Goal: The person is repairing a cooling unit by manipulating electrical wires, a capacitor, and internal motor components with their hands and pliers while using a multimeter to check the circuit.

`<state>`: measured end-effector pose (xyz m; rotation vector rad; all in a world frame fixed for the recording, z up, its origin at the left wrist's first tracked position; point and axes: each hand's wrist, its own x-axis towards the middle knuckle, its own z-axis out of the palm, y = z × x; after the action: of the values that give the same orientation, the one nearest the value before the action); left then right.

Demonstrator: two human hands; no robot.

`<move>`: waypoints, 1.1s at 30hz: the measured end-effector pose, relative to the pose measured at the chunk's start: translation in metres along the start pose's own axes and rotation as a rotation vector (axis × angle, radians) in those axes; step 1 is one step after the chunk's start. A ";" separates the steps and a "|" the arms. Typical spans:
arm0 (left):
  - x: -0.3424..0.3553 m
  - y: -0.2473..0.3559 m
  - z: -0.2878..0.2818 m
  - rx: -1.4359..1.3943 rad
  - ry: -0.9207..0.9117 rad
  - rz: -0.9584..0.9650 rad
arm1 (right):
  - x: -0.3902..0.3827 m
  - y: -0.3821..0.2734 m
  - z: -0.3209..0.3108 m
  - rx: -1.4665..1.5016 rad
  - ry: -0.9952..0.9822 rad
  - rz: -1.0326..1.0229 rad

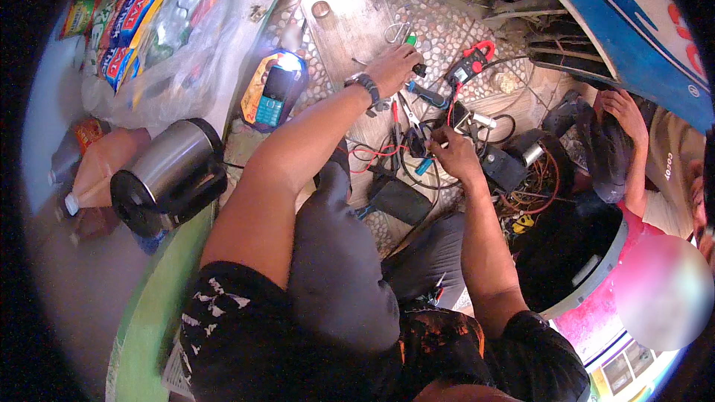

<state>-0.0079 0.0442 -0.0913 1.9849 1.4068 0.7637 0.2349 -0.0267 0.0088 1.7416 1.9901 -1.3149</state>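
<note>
My left hand (395, 71), with a dark watch (363, 88) on the wrist, reaches over the pebbled floor. Its fingers are closed around a small dark piece I cannot make out, close to a green item (411, 41). My right hand (456, 155) is lower and to the right, fingertips pinched over the cables; what they hold is too small to tell. Between the hands lie a metal scissors-like tool (407, 110) and a blue-handled tool (427, 94). A red clamp meter (468, 65) lies beyond, and a black box (401, 199) lies among red and black wires nearer me.
A steel kettle (175, 171) and a plastic bag of packets (160, 37) are at the left. A keypad phone (272, 97) rests by the ledge. At the right, another person's hand (624, 113) shows beyond a pink-sided bucket (596, 298); coiled wires (540, 179) lie beside it.
</note>
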 end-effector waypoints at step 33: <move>0.157 -0.101 -0.151 0.240 0.296 -0.404 | 0.221 -0.172 -0.069 1.420 0.130 -0.379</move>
<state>-0.1376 0.2415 -0.0464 1.7126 2.0789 0.7485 0.0471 0.1917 -0.0106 1.8047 1.4083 -3.3086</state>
